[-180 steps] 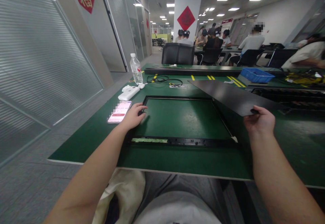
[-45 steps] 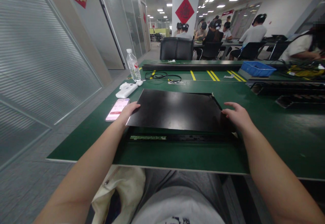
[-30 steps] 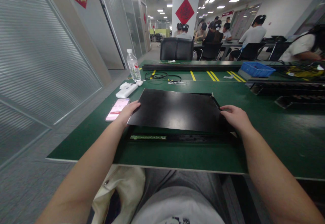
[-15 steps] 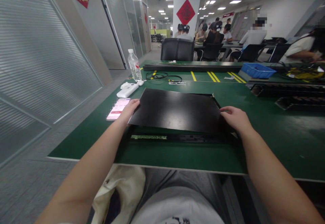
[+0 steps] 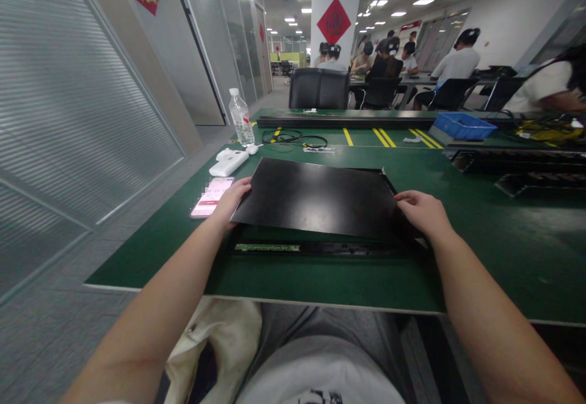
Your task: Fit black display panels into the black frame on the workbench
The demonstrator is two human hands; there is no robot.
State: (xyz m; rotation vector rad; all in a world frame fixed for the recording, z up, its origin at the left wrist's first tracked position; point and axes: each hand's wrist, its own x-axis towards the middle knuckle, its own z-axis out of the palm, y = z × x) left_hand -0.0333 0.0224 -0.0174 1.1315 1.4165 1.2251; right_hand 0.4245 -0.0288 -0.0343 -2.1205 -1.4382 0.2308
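A thin, glossy black screen panel (image 5: 315,199) is held at a slant over a black frame (image 5: 357,249) on the green table. My left hand (image 5: 234,201) is closed on the panel's left edge, with the fingers partly hidden by it. At the right edge, my right hand (image 5: 422,210) pinches the panel between thumb and fingers. The near side of the panel is raised, leaving a gap above the frame. A green circuit board strip (image 5: 267,248) shows along the frame's near side. Most of the frame is covered by the panel.
Left of the panel lie a phone (image 5: 212,198) and a white device (image 5: 229,163), with a water bottle (image 5: 241,117) behind. A black cable (image 5: 293,138) lies beyond the panel. To the right are a blue bin (image 5: 464,126) and dark metal channels (image 5: 522,183). Several people sit farther back.
Almost nothing differs. Both hands keep their hold on the panel, which has barely shifted, and the view has moved very slightly.
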